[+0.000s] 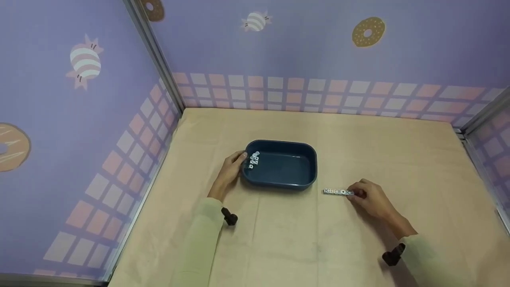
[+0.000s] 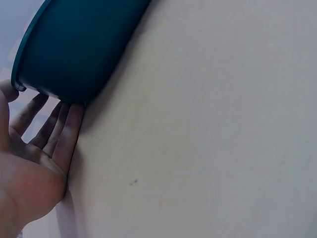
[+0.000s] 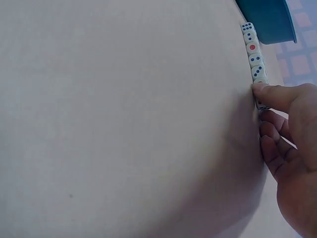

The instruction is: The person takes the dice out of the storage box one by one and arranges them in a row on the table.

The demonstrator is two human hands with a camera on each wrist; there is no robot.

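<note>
A dark blue rectangular container [image 1: 279, 185] stands on the cloth-covered table, with several white dice [image 1: 254, 160] gathered at the left end inside it. My left hand [image 1: 231, 169] holds that end, its thumb at the rim and its fingers against the outer wall [image 2: 74, 54]. To the right of the container, a straight row of white dice [image 1: 334, 191] lies on the cloth, with blue and red pips [image 3: 253, 47] visible. My right hand [image 1: 370, 197] pinches the right end of this row between thumb and fingers, which hide the last dice.
A beige cloth [image 1: 287, 239] covers the table. Purple patterned walls [image 1: 310, 59] enclose it at the back and sides, with a metal post [image 1: 159, 56] at the back left corner. Each wrist wears a small black camera [image 1: 230, 217].
</note>
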